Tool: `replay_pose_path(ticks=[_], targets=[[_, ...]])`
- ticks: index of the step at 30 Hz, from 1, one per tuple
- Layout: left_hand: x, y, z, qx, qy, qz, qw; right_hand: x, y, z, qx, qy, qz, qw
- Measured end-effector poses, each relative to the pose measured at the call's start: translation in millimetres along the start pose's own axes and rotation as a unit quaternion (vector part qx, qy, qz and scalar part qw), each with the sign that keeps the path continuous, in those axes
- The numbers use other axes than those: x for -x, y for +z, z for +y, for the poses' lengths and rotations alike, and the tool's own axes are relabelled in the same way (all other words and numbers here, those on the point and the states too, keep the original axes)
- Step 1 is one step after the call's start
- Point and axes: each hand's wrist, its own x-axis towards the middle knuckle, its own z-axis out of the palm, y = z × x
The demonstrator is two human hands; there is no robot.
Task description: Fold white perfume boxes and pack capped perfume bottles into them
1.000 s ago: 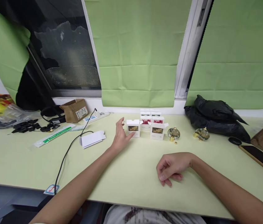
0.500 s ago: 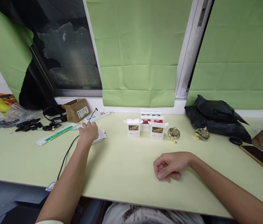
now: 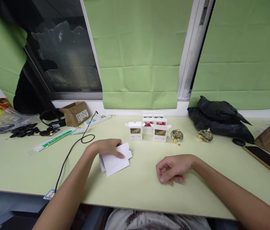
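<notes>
My left hand (image 3: 105, 148) is closed on a stack of flat white cards (image 3: 116, 159), holding them just above the pale green table (image 3: 29, 166) in front of me. My right hand (image 3: 172, 167) rests on the table to the right, fingers loosely curled, with nothing in it. Behind the cards stand several small white boxes (image 3: 135, 131) with open flaps and printed pictures. Two round glass bottles with gold trim (image 3: 176, 135) (image 3: 206, 135) lie to the right of the boxes.
A black cable (image 3: 71, 151) runs from a power strip (image 3: 98, 120) to the table's front edge. A brown cardboard box (image 3: 75, 113), black clips (image 3: 25, 130) and a long packet (image 3: 53, 140) lie at the left. A black bag (image 3: 218, 121) and a dark tablet (image 3: 266, 161) sit at the right.
My left hand moved from the white box to the cards at the left, took hold of them and brought them toward the middle. My right hand stayed still.
</notes>
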Motion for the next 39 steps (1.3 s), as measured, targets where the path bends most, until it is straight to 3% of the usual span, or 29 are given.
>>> replay_pose_path(ticks=[3,5,8,10,12,14,18,21,25,29,32,35,39], targets=[[7,13.8,41,0.146,0.143,-0.079,0.976,-2,4,-2,-0.001,-0.031,0.028,0.999],[5,27.2,64,0.207,0.206,-0.072,0.954,-4,7,-4,-0.004,-0.073,0.073,0.995],[-4,54.0,84,0.277,0.239,0.056,0.929,-7,14,-7,0.02,-0.157,0.226,0.961],[-10,73.0,88,0.281,0.243,0.156,0.915,-10,19,-8,0.056,-0.21,0.347,0.912],[-13,89.8,87,0.28,0.238,0.21,0.906,-13,21,-8,0.071,-0.248,0.425,0.867],[-14,103.0,85,0.31,0.238,0.2,0.899,-15,22,-6,0.06,-0.268,0.472,0.838],[-21,118.0,82,0.416,0.225,0.116,0.874,-19,20,-1,0.097,-0.255,0.57,0.775],[-29,122.4,81,0.486,0.201,0.071,0.848,-21,17,3,0.118,-0.228,0.605,0.753],[-37,123.7,79,0.529,0.169,0.077,0.828,-22,14,6,0.099,-0.224,0.6,0.762],[-41,120.9,75,0.54,0.152,0.14,0.816,-23,18,6,0.089,-0.229,0.5,0.831],[-42,117.7,72,0.548,0.146,0.156,0.809,-26,24,5,0.074,-0.239,0.414,0.875],[-43,115.7,72,0.574,0.133,0.142,0.796,-30,27,4,0.07,-0.249,0.412,0.874],[-42,114.2,74,0.627,0.151,0.067,0.761,-33,27,4,0.038,-0.256,0.444,0.858]])
